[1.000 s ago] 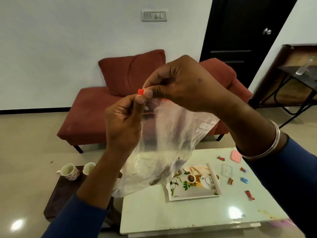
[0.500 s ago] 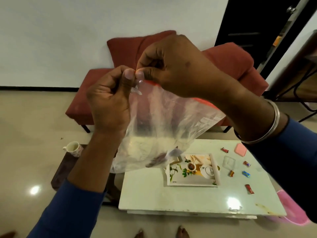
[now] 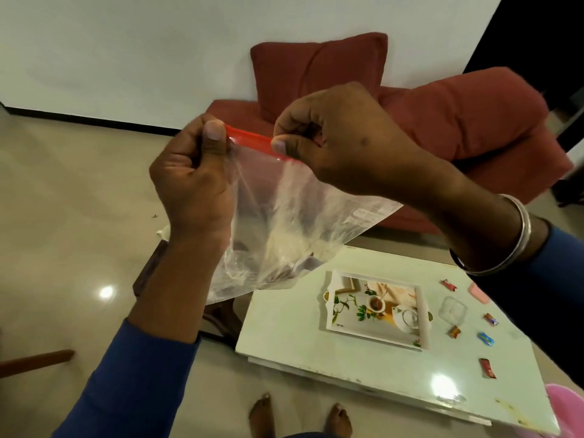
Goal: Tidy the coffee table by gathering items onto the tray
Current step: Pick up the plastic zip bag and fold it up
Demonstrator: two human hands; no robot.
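Head view: left hand (image 3: 192, 181) and right hand (image 3: 341, 137) both pinch the red zip strip (image 3: 249, 137) of a clear plastic bag (image 3: 284, 222), held in the air above the left end of the white coffee table (image 3: 316, 358); tray (image 3: 377, 308) sits mid-table, bare of items; wrapped candies (image 3: 455, 331) and a clear lid (image 3: 452, 309) lie right of it; pink piece (image 3: 477, 292) at far right; red sofa (image 3: 474, 121) beyond.

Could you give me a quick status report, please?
Left hand and right hand pinch zip bag's red seal. Tray bare. Candies loose on table.
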